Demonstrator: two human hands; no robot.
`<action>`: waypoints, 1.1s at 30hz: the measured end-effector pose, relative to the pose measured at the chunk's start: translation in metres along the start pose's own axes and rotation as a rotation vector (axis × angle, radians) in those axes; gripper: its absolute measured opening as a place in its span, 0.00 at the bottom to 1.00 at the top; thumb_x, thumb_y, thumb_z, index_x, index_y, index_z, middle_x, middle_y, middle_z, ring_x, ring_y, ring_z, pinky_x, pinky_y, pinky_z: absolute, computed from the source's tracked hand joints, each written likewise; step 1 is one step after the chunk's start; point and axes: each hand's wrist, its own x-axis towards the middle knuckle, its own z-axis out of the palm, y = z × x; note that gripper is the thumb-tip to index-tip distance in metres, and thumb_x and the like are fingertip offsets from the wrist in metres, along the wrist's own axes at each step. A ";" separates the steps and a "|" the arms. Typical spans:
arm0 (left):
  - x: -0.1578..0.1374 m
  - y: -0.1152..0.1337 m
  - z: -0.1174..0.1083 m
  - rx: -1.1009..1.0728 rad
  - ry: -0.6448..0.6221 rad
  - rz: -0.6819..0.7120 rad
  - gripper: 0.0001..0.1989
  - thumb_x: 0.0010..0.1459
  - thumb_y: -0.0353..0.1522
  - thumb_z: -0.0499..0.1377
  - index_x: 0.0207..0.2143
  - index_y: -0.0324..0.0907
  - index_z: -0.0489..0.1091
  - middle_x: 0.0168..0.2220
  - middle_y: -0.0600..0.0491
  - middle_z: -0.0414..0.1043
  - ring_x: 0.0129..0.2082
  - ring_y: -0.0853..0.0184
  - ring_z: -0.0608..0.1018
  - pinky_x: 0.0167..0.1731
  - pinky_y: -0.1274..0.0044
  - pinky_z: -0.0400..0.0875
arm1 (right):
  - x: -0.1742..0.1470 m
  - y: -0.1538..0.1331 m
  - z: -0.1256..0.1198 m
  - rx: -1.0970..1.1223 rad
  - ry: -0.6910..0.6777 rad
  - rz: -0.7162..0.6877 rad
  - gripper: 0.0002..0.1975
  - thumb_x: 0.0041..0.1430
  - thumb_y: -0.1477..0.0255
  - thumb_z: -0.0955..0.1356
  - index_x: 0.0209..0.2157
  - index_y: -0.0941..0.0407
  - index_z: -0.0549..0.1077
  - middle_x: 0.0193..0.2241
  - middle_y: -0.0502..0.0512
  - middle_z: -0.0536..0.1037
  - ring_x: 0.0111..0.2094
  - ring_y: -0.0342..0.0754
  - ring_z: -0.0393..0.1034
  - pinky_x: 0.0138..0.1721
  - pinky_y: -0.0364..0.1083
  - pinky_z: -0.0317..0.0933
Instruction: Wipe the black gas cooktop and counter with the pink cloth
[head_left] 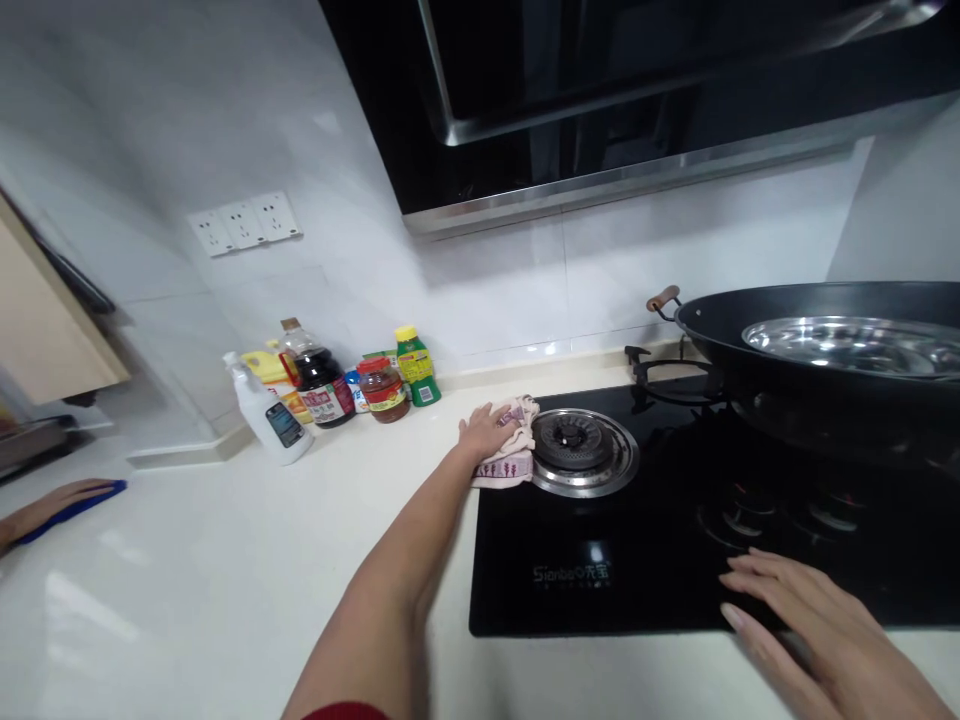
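My left hand (pixel 484 434) presses down on a pale cloth (pixel 510 466) with a purple pattern, its fingers over the fabric. The cloth lies bunched at the left edge of the black glass gas stove (pixel 652 570), against the metal ring of the left burner (pixel 574 450). No pot support stands on that burner. Over the front edge of the stove, near the control knobs (pixel 750 510), my right hand (pixel 817 620) is open with its fingers stretched out and nothing in it.
A large black wok (pixel 720 345) with a steel basin (pixel 847 340) inside stands on the right. A white spray bottle (pixel 270 415), sauce bottle (pixel 319 375), red-lidded jar (pixel 382 390) and green bottle (pixel 417 365) line the wall. Another person's hand (pixel 67 495) holds a blue cloth (pixel 75 513).
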 end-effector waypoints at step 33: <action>-0.081 -0.033 -0.012 0.150 0.030 -0.229 0.27 0.67 0.42 0.60 0.65 0.46 0.63 0.69 0.45 0.56 0.66 0.49 0.64 0.63 0.49 0.58 | 0.010 -0.005 0.004 0.023 0.017 0.008 0.22 0.66 0.51 0.63 0.47 0.52 0.77 0.49 0.59 0.78 0.54 0.61 0.70 0.56 0.61 0.64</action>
